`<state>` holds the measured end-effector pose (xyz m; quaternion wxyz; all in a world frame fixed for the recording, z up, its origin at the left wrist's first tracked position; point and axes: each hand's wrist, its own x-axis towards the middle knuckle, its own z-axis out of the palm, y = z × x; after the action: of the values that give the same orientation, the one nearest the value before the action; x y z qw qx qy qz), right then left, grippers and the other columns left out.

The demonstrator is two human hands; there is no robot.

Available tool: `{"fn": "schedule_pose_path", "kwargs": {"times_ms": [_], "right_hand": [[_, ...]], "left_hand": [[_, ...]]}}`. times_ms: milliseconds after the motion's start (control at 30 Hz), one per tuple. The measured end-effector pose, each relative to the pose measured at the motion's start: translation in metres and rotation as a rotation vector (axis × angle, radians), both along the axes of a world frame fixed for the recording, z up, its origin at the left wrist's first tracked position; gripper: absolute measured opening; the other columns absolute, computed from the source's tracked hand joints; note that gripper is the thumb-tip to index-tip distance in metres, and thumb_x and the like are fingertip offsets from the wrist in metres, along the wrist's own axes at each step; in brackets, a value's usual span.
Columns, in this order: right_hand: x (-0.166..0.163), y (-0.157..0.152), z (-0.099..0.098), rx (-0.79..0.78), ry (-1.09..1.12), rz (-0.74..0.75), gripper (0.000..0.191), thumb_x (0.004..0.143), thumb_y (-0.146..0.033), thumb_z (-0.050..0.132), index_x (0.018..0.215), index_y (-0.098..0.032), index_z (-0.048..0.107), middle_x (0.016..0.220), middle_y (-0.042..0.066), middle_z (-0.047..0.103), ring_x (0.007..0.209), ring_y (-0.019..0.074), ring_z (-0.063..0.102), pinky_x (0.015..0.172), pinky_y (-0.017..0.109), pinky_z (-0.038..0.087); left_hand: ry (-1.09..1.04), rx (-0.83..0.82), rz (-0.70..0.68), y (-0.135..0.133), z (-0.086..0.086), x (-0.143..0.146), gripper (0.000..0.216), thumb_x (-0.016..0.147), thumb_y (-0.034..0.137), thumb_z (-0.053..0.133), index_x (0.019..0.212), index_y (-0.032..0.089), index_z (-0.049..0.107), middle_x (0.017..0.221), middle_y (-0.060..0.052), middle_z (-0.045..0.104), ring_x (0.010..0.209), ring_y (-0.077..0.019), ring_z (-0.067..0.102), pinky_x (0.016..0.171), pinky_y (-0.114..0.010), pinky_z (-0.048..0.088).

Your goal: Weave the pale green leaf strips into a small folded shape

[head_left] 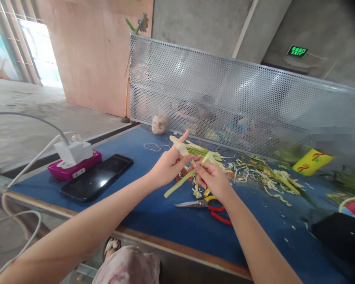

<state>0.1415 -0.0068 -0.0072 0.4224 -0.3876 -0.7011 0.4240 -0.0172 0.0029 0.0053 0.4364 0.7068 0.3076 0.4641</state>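
Above the blue table, my left hand [171, 165] pinches a pale green plant strip [180, 146] between thumb and fingers, its index finger stretched out behind. Close beside it, my right hand [215, 177] has its thumb and fingertips closed on the strips where they cross. One flat end [179, 184] slants down to the left below both hands. Whether it is one folded strip or several, I cannot tell. Scissors [195, 204] with red and yellow handles lie below my right hand, blades pointing left. Behind my hands lies a bundle of green stalks [199, 150].
Plant scraps [260, 173] litter the right side, near a yellow packet [312, 161]. A black phone [97, 177] and a magenta power strip [73, 163] with chargers lie left. A perforated metal screen [177, 79] lines the back, with a wrapped lump [159, 124] before it.
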Motion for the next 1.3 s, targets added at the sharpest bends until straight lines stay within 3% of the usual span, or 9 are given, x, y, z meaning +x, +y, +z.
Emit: {"fn": "schedule_pose_path", "kwargs": {"times_ms": [100,200,367,433,533,700,967,1133,1300], "right_hand": [[0.000,0.001,-0.001,0.031,-0.066,-0.016,0.032,0.080,-0.047,0.046,0.076,-0.017,0.056,0.038,-0.009,0.035,0.035,0.0067,0.031,0.041,0.023,0.028],[0.001,0.004,-0.004,0.010,-0.111,-0.025,0.030,0.080,-0.047,0.045,0.075,-0.018,0.054,0.039,-0.009,0.035,0.036,0.0073,0.031,0.043,0.023,0.029],[0.008,0.006,-0.002,0.056,-0.129,-0.103,0.027,0.080,-0.046,0.046,0.078,-0.020,0.051,0.045,-0.007,0.041,0.042,0.0099,0.039,0.046,0.024,0.032],[0.010,0.007,0.000,0.128,-0.191,-0.139,0.028,0.078,-0.044,0.049,0.066,-0.019,0.050,0.056,-0.002,0.050,0.050,0.0109,0.046,0.052,0.025,0.036],[0.011,0.008,0.001,0.146,-0.239,-0.173,0.032,0.079,-0.043,0.047,0.059,-0.019,0.048,0.064,0.001,0.054,0.051,0.0102,0.047,0.054,0.026,0.037],[0.011,0.008,0.002,0.019,-0.013,-0.142,0.025,0.077,-0.043,0.052,0.077,-0.019,0.048,0.052,-0.005,0.048,0.044,0.0087,0.042,0.045,0.023,0.032],[0.013,0.010,-0.001,-0.115,0.343,-0.099,0.027,0.069,-0.038,0.063,0.077,-0.019,0.047,0.045,-0.010,0.039,0.039,0.0046,0.032,0.041,0.020,0.025],[0.013,0.009,0.002,-0.139,0.443,-0.085,0.023,0.068,-0.033,0.066,0.075,-0.018,0.049,0.044,-0.010,0.035,0.039,0.0043,0.029,0.041,0.020,0.025],[0.017,0.006,0.005,-0.076,0.426,-0.044,0.022,0.075,-0.040,0.058,0.082,-0.019,0.056,0.047,-0.005,0.045,0.043,0.0078,0.037,0.045,0.023,0.029]], "left_hand": [[-0.076,-0.008,0.038,0.000,0.001,0.001,0.072,0.081,0.034,0.049,0.139,0.026,0.007,0.094,-0.009,0.066,0.056,-0.0133,0.062,0.042,-0.021,0.049],[-0.162,-0.075,0.023,0.003,0.000,0.003,0.076,0.081,0.033,0.049,0.138,0.028,0.001,0.100,-0.011,0.064,0.053,-0.0116,0.061,0.046,-0.024,0.052],[-0.133,-0.120,-0.067,0.010,-0.005,0.005,0.091,0.063,0.017,0.069,0.137,0.026,0.017,0.113,-0.014,0.057,0.061,-0.0108,0.062,0.055,-0.025,0.050],[-0.113,-0.146,-0.088,0.012,-0.007,0.004,0.102,0.056,0.011,0.073,0.137,0.026,0.014,0.103,-0.010,0.061,0.057,-0.0079,0.059,0.052,-0.022,0.047],[-0.125,-0.215,-0.064,0.013,-0.008,0.002,0.108,0.057,0.011,0.072,0.138,0.017,0.002,0.068,0.000,0.063,0.055,-0.0089,0.059,0.055,-0.022,0.046],[-0.129,-0.234,-0.086,0.015,-0.009,0.002,0.098,0.056,0.012,0.074,0.134,0.013,0.017,0.057,0.004,0.062,0.056,-0.0111,0.061,0.059,-0.024,0.047],[-0.112,-0.326,-0.134,0.005,-0.003,0.003,0.092,0.057,0.012,0.074,0.133,0.008,0.021,0.057,0.002,0.064,0.060,-0.0138,0.064,0.061,-0.025,0.046],[-0.105,-0.415,-0.185,0.003,-0.001,0.003,0.090,0.059,0.011,0.072,0.133,0.003,0.020,0.060,-0.001,0.066,0.062,-0.0140,0.064,0.066,-0.027,0.047],[-0.163,-0.267,-0.216,0.004,-0.002,0.004,0.081,0.058,0.013,0.072,0.127,0.012,0.030,0.075,-0.003,0.065,0.063,-0.0108,0.060,0.061,-0.025,0.047]]}}
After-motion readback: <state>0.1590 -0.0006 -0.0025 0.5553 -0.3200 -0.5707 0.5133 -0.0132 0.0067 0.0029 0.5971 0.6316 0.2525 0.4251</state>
